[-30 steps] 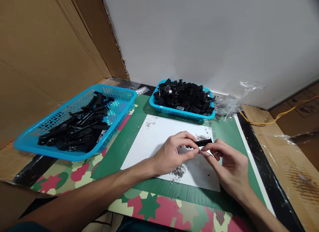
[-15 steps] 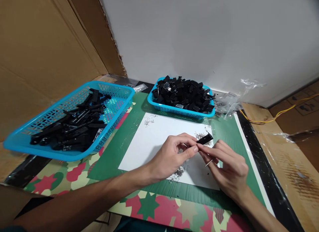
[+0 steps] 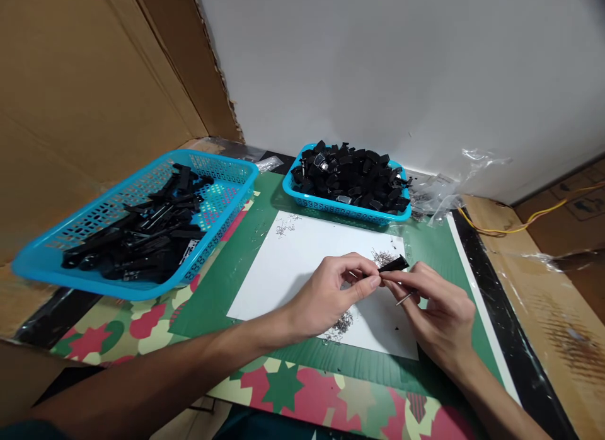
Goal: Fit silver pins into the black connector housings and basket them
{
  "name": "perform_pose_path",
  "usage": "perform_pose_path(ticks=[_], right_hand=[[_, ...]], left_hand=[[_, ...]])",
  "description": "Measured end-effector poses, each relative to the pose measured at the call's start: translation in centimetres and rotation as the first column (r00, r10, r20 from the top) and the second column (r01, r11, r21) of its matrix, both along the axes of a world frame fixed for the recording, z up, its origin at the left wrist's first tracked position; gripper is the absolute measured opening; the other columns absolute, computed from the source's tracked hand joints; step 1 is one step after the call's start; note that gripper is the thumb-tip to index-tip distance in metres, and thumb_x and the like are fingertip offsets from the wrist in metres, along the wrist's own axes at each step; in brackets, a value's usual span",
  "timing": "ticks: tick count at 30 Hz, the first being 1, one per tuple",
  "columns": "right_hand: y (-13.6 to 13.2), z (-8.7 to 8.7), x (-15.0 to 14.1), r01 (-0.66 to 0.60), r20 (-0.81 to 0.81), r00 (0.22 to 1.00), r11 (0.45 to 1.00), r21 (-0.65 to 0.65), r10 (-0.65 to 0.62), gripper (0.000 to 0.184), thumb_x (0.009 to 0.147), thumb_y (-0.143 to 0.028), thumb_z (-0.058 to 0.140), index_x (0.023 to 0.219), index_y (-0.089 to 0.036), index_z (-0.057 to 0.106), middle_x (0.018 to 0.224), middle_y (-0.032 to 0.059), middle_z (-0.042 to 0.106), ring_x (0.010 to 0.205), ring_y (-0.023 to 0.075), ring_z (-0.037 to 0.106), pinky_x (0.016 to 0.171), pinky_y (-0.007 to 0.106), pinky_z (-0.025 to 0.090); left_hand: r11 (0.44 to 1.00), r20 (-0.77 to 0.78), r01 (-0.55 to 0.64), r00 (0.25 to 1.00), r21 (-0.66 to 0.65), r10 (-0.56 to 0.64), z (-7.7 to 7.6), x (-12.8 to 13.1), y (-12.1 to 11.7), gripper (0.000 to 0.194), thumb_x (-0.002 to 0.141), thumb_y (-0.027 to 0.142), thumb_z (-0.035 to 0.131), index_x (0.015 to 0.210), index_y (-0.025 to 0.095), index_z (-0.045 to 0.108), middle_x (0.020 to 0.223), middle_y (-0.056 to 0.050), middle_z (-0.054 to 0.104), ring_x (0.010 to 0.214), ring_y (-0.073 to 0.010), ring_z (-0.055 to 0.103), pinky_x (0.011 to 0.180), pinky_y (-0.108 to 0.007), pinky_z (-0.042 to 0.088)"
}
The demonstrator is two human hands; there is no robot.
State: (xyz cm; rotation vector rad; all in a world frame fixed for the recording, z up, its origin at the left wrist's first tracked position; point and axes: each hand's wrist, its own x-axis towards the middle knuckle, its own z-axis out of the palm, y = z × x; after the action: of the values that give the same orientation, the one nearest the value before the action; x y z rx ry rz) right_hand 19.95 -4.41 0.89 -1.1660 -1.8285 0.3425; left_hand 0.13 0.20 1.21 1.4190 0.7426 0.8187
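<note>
Between my hands is a slim black plastic part (image 3: 395, 264), its free end pointing away to the upper right. My left hand (image 3: 326, 295) pinches its near end between thumb and fingers. With thumb and forefinger closed, my right hand (image 3: 437, 314) meets the same part from the right. A thin metal rod (image 3: 405, 297) sticks out from the right hand's curled fingers. Below them lies a white sheet (image 3: 265, 289) with small piles of tiny metal pieces; one pile (image 3: 341, 326) is near my left wrist, another (image 3: 384, 257) just behind the black part.
A blue basket (image 3: 142, 294) of long black parts stands at the left. Behind the sheet, a smaller blue basket (image 3: 340, 208) is heaped with small black pieces. Clear plastic bags (image 3: 437, 197) and a yellow cable (image 3: 515, 227) lie at the right, beside cardboard.
The black part has turned slightly in my fingers, showing a different side. The rod in my right hand has tilted a little. Both hands stay close together over the sheet.
</note>
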Motion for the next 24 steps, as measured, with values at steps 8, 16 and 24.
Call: perform_pose_path(ticks=[8,16,24], right_hand=[[-0.1,-0.3,0.1,-0.116,-0.006,0.993,0.992,0.045,0.116,0.046,0.095,-0.006,0.064,0.134,-0.029,0.071,0.066,-0.0025,0.055,0.058,0.0144,0.045,0.054,0.029,0.039],[0.1,-0.2,1.0,-0.120,0.059,0.992,0.986,0.118,0.114,0.046,0.092,0.000,0.065,0.127,-0.028,0.076,0.063,-0.0039,0.042,0.056,0.0134,0.039,0.050,0.028,0.030],[-0.4,-0.1,0.9,-0.081,-0.033,0.996,0.995,0.049,0.083,0.040,0.090,-0.003,0.070,0.120,-0.029,0.078,0.063,-0.0043,0.051,0.053,0.0123,0.044,0.050,0.027,0.034]], left_hand=[[0.986,0.120,0.012,0.993,-0.166,0.008,0.3,-0.1,0.2,0.022,0.092,0.037,0.074,0.095,0.015,0.074,0.098,-0.007,0.070,0.094,-0.0193,0.061,0.085,-0.031,0.048],[0.969,0.133,0.093,0.989,-0.229,-0.064,0.7,-0.1,0.1,0.021,0.089,0.035,0.076,0.095,0.015,0.072,0.088,-0.004,0.063,0.084,-0.0156,0.055,0.075,-0.028,0.044],[0.996,-0.071,0.055,0.996,0.066,-0.051,0.6,-0.4,-0.1,0.018,0.099,0.034,0.065,0.103,0.018,0.069,0.101,-0.005,0.067,0.090,-0.0166,0.058,0.082,-0.030,0.046]])
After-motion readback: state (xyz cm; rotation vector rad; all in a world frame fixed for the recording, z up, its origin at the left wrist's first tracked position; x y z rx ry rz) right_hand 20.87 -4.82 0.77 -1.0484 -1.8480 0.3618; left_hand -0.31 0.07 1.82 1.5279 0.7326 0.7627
